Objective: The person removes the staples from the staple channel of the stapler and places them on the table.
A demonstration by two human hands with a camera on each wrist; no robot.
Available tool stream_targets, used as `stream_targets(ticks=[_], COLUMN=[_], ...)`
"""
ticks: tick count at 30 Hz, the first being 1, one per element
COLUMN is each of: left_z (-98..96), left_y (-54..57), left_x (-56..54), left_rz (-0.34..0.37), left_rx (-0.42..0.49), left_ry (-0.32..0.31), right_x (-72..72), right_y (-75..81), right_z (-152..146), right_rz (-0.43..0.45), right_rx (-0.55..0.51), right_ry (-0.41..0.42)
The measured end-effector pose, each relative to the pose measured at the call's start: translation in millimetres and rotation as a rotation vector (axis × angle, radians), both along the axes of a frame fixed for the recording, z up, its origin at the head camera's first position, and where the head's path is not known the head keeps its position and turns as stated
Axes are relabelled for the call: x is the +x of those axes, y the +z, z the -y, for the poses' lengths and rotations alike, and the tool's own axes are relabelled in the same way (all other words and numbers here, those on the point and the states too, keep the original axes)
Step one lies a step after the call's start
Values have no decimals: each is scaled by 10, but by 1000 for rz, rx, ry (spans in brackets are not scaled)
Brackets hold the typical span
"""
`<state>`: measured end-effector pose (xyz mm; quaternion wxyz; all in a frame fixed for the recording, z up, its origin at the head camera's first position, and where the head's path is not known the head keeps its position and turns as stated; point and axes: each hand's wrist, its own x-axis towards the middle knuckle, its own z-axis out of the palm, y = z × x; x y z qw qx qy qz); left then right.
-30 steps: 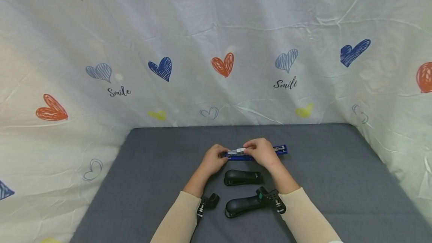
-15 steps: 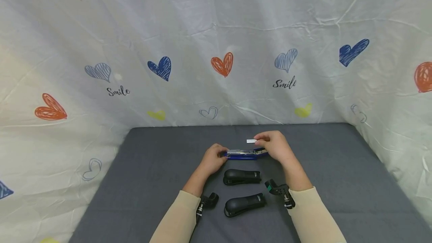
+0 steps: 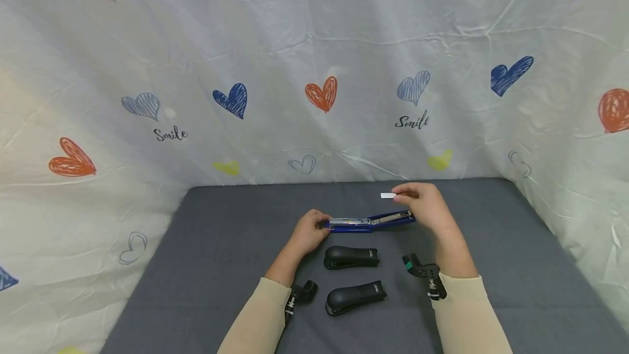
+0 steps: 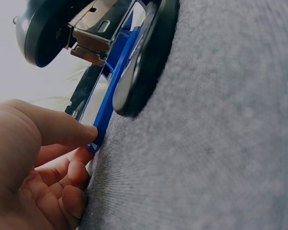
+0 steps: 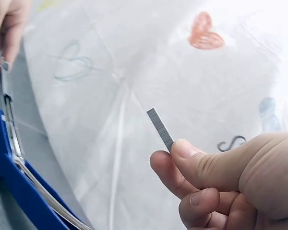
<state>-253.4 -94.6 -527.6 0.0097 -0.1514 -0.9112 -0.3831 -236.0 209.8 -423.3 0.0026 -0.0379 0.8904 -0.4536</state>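
Head view: at the centre of the frame, a blue stapler [image 3: 369, 222] is laid open on the grey surface [image 3: 491, 245]. Its left end is pinched by the fingers [image 4: 67, 132] of the left hand [image 3: 308, 231]. Just right of centre, a strip of staples [image 3: 387, 195] is held above the stapler, clamped between thumb and forefinger of the right hand [image 3: 426, 206]; the strip is seen clear of the stapler in the right wrist view [image 5: 160, 128]. Two black staplers [image 3: 351, 257] [image 3: 355, 296] are set below centre, near the forearms. A heart-printed sheet [image 3: 314, 70] is hung behind the surface.
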Motion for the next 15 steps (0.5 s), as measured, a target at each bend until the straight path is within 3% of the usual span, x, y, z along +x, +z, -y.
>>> stream_targets(ticks=[15], left_z=[-1], left_y=[-5], left_x=[11], left_rz=[1], left_rx=[0], left_ry=[4], right_x=[88], right_y=[88], right_z=[-381], right_rz=[-8], right_rx=[46], right_ry=[-78])
